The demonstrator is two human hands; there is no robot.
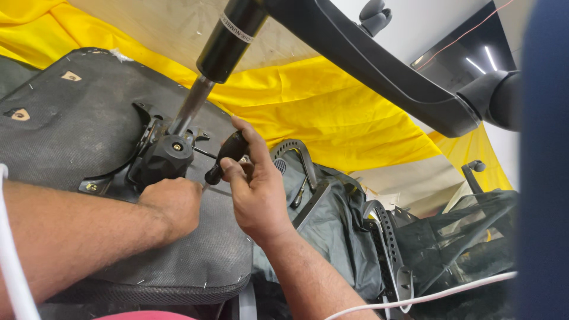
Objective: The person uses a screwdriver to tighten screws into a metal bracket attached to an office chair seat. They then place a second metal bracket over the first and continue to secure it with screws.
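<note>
Yellow cloth (pixel 332 112) fills the background as we look down, spread wide under everything. Across it lies the upturned seat (pixel 77 118) of an office chair, its black fabric underside facing us, staples dotted along the lower edge. Overhead sweeps a black base leg (pixel 379 65), and from it the gas cylinder (pixel 228 41) runs down, its shiny rod meeting the black mechanism (pixel 166 157) bolted at the middle of the seat. To the right we see a heap of grey fabric and metal chair parts (pixel 355 225), with a white cable (pixel 427 296) trailing across the bottom.

Now the hands. Our left hand (pixel 175 207) sits curled into a loose fist just below the mechanism, knuckles up; we cannot tell whether it holds anything. Our right hand (pixel 255 189) is wrapped tight around the black handle of a screwdriver (pixel 225 157), thumb along the grip, the tool angled down to the left, its tip hidden between the two hands, right beside the mechanism.
</note>
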